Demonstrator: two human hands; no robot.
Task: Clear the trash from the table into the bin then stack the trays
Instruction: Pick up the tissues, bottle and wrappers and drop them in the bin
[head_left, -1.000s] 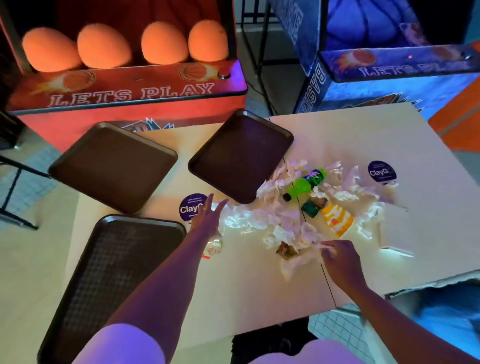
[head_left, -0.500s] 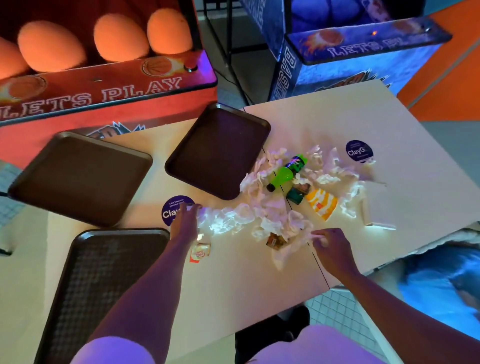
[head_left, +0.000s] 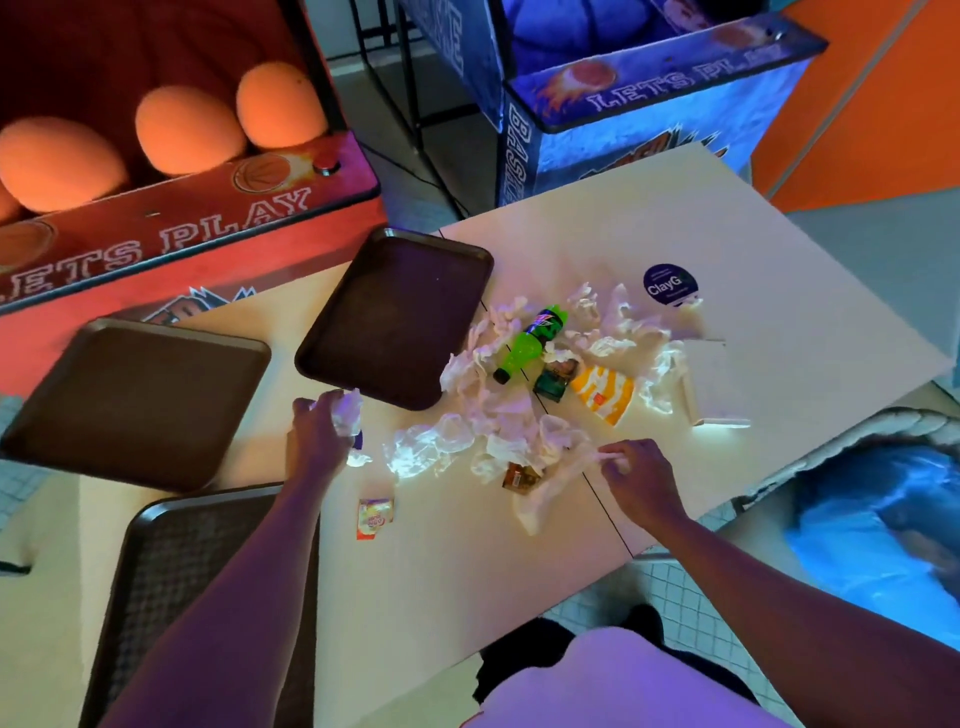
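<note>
Hardly started: the left hand (head_left: 318, 441) grips a crumpled napkin (head_left: 348, 413), the right hand (head_left: 640, 478) pinches a second napkin (head_left: 551, 483); litter (head_left: 527, 343) covers mid-frame, three trays (head_left: 140, 400) at left lie unstacked.

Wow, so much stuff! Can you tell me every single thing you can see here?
table: one, cream, under everything
trays: three, dark brown, table's left
napkins: many, white, crumpled mid-table
bottle: one, green, lying among napkins
carton: one, yellow-white, right of bottle
packet: one, dark green, beside carton
wrapper: one, brown, pile's near edge
sachet: one, yellow, between the arms
box: one, white, right of carton
sticker: one plainly seen, dark blue, beyond pile
bin: one, blue liner, right of table
machines: two, red and blue, behind table
balls: at least three, orange, red machine
left hand: grips a napkin by middle tray
right hand: pinches a napkin at pile's near edge
</note>
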